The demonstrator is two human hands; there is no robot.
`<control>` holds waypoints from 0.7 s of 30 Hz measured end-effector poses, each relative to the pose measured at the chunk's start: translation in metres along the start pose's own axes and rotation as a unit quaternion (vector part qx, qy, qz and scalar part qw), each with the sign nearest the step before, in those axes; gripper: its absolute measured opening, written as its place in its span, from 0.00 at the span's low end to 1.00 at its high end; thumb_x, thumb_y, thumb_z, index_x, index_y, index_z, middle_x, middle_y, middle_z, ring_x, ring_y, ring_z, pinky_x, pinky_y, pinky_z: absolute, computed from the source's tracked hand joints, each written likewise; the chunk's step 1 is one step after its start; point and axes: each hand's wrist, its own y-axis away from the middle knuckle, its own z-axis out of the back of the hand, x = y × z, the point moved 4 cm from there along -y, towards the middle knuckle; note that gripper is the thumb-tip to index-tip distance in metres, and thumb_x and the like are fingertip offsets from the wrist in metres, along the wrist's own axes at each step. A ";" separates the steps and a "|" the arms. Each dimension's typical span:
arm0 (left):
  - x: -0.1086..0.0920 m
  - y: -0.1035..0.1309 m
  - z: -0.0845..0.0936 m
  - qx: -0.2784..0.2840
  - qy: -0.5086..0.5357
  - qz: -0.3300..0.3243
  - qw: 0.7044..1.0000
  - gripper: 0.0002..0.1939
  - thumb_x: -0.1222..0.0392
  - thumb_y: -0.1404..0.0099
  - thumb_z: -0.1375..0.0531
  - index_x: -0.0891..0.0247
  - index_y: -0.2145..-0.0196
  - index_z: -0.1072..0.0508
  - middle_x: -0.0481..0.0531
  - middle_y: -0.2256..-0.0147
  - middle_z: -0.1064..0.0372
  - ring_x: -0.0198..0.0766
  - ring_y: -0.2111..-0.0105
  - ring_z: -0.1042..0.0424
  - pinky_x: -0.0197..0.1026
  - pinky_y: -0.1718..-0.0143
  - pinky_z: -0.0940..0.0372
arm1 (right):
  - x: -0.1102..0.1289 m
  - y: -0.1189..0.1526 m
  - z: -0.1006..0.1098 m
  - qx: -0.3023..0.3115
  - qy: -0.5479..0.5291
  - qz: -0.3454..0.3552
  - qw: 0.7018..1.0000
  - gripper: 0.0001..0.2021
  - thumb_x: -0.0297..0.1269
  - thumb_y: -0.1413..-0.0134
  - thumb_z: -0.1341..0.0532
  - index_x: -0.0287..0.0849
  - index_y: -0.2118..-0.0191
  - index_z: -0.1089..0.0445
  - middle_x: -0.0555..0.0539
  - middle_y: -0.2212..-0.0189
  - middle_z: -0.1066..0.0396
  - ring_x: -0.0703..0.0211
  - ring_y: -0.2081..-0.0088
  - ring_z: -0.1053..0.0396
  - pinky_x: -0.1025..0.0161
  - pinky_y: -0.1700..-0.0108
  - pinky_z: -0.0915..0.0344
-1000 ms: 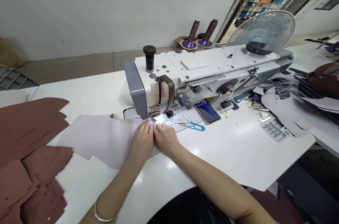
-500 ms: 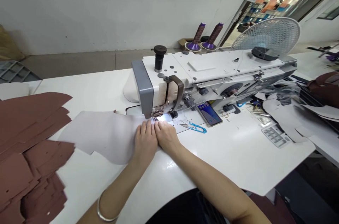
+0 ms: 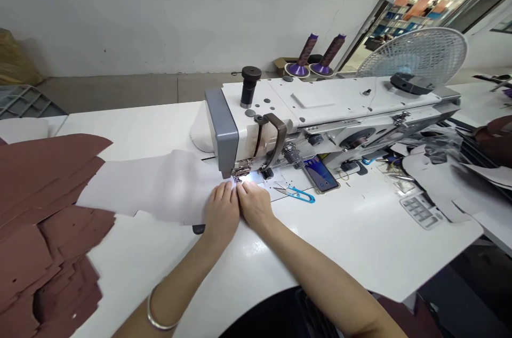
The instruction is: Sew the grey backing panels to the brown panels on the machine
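A pale grey panel of leather-like material (image 3: 160, 186) lies face up under the sewing machine's (image 3: 242, 114) head and spreads to the left. My left hand (image 3: 223, 210) rests flat on its right end, fingers stretched toward the presser foot (image 3: 240, 171). Touching it on the right, my right hand (image 3: 255, 204) has curled fingers that appear to pinch the panel's edge beside the foot. The hands cover most of that edge, and the needle point cannot be made out. A lamp lights the spot just beyond the fingertips.
Stacked brown cut pieces (image 3: 56, 167) fill the table's left side. Right of my hands lie blue-handled thread snips (image 3: 301, 195) and a phone (image 3: 321, 174). Two thread cones (image 3: 308, 50) and a fan (image 3: 420, 55) stand behind. Pale scraps (image 3: 436, 178) lie farther right.
The panel's left part has swung away from me and lies flatter, uncovering a dark spot on the table by my left wrist. Both hands stay at the presser foot. The view has shifted slightly.
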 end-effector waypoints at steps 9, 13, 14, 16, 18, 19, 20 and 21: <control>0.021 -0.002 -0.003 -0.007 0.023 -0.052 0.998 0.17 0.71 0.35 0.54 0.68 0.55 0.29 0.60 0.51 0.30 0.47 0.49 0.34 0.53 0.46 0.41 | -0.001 0.010 0.004 0.002 0.013 0.011 1.000 0.11 0.28 0.38 0.50 0.39 0.54 0.34 0.43 0.64 0.32 0.57 0.62 0.38 0.63 0.70 0.48; 0.006 0.001 0.001 -0.020 0.008 -0.033 0.999 0.16 0.70 0.35 0.53 0.70 0.58 0.28 0.62 0.54 0.29 0.48 0.52 0.32 0.51 0.51 0.37 | 0.002 0.006 0.002 0.008 0.013 0.009 1.000 0.11 0.29 0.37 0.51 0.38 0.56 0.33 0.42 0.64 0.32 0.56 0.62 0.38 0.63 0.70 0.48; 0.001 0.002 0.001 -0.021 0.009 -0.023 0.999 0.16 0.71 0.35 0.54 0.71 0.56 0.29 0.64 0.53 0.30 0.48 0.52 0.33 0.51 0.51 0.37 | 0.002 0.005 0.001 0.006 0.013 0.005 1.000 0.11 0.29 0.36 0.52 0.38 0.57 0.33 0.42 0.65 0.33 0.56 0.63 0.38 0.63 0.70 0.48; -0.005 0.005 -0.002 -0.018 0.016 -0.006 1.000 0.18 0.71 0.35 0.55 0.73 0.53 0.31 0.65 0.52 0.31 0.48 0.50 0.34 0.52 0.49 0.38 | 0.002 0.006 0.000 0.003 0.011 -0.001 1.000 0.11 0.30 0.35 0.53 0.39 0.58 0.33 0.42 0.65 0.33 0.56 0.64 0.38 0.63 0.70 0.48; -0.004 0.005 -0.007 -0.007 0.025 -0.004 1.000 0.18 0.70 0.35 0.55 0.72 0.52 0.32 0.64 0.51 0.32 0.48 0.48 0.35 0.52 0.47 0.39 | 0.002 0.007 0.000 0.008 0.006 -0.003 1.000 0.11 0.30 0.36 0.52 0.39 0.58 0.33 0.43 0.66 0.33 0.57 0.64 0.38 0.63 0.70 0.48; -0.001 0.004 -0.009 -0.004 0.030 -0.011 0.999 0.17 0.70 0.34 0.55 0.72 0.52 0.32 0.63 0.51 0.32 0.48 0.48 0.35 0.51 0.46 0.39 | 0.002 0.008 0.001 0.011 0.003 -0.003 1.000 0.10 0.29 0.36 0.52 0.39 0.58 0.34 0.43 0.66 0.33 0.57 0.64 0.38 0.63 0.70 0.48; 0.002 0.003 -0.011 -0.002 0.033 -0.020 0.999 0.17 0.69 0.34 0.56 0.71 0.53 0.32 0.63 0.51 0.32 0.47 0.48 0.35 0.50 0.46 0.40 | 0.002 0.008 0.002 0.014 0.001 -0.002 1.000 0.10 0.29 0.36 0.51 0.39 0.58 0.33 0.44 0.66 0.33 0.57 0.65 0.38 0.63 0.70 0.48; 0.006 0.002 -0.012 -0.003 0.033 -0.026 0.999 0.17 0.69 0.33 0.56 0.71 0.53 0.32 0.62 0.50 0.32 0.47 0.48 0.35 0.50 0.45 0.40 | 0.002 0.008 0.003 0.018 -0.001 -0.001 1.000 0.10 0.29 0.37 0.51 0.39 0.58 0.33 0.44 0.66 0.33 0.57 0.64 0.38 0.63 0.70 0.48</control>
